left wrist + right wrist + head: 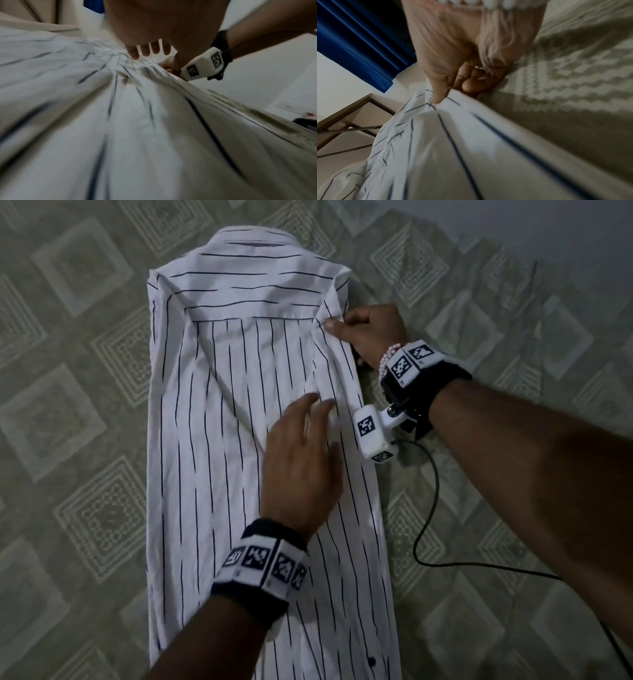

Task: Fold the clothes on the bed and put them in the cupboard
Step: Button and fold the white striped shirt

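Your right hand (368, 332) pinches shirt (219, 419) edge, thumb on top | your left hand (301, 470) flat, fingers straight, just below that pinch | shirt back-up on bed (68, 371)

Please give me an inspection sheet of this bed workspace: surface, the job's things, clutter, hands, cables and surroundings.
Surface: bedspread, green-grey with diamond pattern.
Job's things: striped shirt, white, lying flat back-up, sides folded in, collar at the far end.
Clutter: nothing seen.
Hands: left hand flat on the shirt, fingers straight; right hand pinches the shirt's right edge near the shoulder.
Cables: black cable runs from the right wrist device across the bedspread.
Surroundings: blue curtain, pale wall.
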